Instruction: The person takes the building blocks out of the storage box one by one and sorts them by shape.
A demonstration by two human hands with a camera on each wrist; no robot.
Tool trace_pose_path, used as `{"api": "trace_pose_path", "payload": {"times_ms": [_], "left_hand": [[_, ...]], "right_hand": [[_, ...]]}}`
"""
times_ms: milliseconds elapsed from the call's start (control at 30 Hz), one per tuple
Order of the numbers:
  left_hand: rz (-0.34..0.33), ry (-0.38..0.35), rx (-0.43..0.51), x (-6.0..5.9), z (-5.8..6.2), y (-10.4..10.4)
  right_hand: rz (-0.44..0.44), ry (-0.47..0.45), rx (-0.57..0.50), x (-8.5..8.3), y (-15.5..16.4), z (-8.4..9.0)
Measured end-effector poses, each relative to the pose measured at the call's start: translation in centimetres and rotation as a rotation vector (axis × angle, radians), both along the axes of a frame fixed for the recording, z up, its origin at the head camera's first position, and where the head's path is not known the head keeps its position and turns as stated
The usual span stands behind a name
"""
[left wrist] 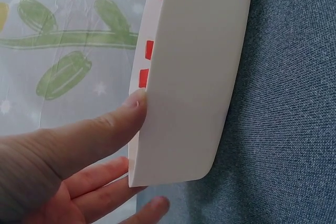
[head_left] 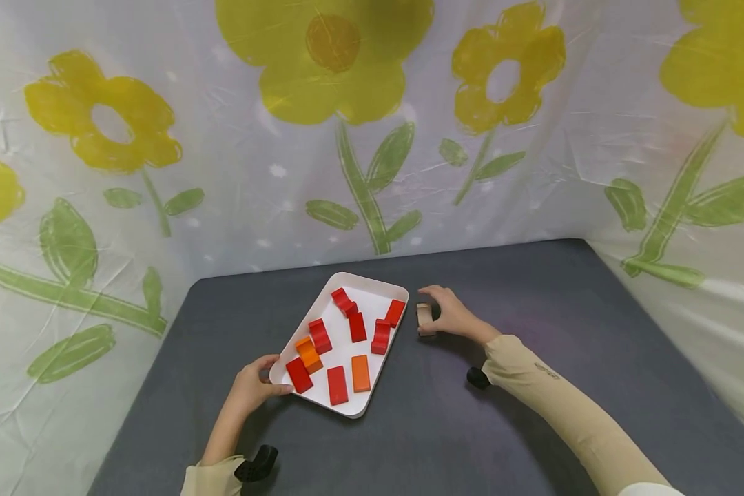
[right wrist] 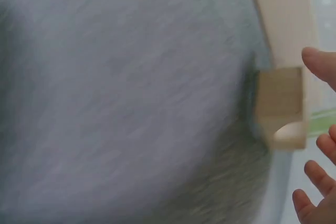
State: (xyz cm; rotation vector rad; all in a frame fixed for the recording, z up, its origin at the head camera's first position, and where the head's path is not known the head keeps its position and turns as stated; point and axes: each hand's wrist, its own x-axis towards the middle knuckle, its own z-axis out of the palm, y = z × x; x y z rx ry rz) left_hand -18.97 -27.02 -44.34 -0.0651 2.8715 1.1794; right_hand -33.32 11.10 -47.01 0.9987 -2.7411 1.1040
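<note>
Grey felt covers the table (head_left: 533, 413), walled by flower-printed sheeting. Nearest, the left hand (head_left: 251, 387) pinches the white tray's (head_left: 372, 289) near corner; tipped, its red and orange blocks (head_left: 337, 385) could slide out. Farther right, the right hand (head_left: 452, 313) curls around a plain wooden arch block (head_left: 424, 317) just beside the tray; loosely held, it may slip. Fingers hide the contact, and the right wrist view is blurred.

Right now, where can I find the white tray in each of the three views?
Head view: the white tray lies at centre on the grey table, the left hand gripping its near corner.
Left wrist view: its pale underside fills the middle, thumb on the rim.
Right wrist view: only a pale edge strip at top right, behind the plain wooden block.
Shared landmark: the grey table cloth.
</note>
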Motion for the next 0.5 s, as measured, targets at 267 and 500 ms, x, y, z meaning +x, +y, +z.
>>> {"api": "trace_pose_path", "payload": {"times_ms": [267,500], "left_hand": [[0.004,0.004,-0.039,0.2,-0.1,-0.3],[-0.003,0.015,-0.019,0.2,-0.3,-0.3]], "right_hand": [[0.003,0.001,0.010,-0.5,-3.1,2.6],[0.040,0.048,-0.012,-0.1,-6.4,3.9]]}}
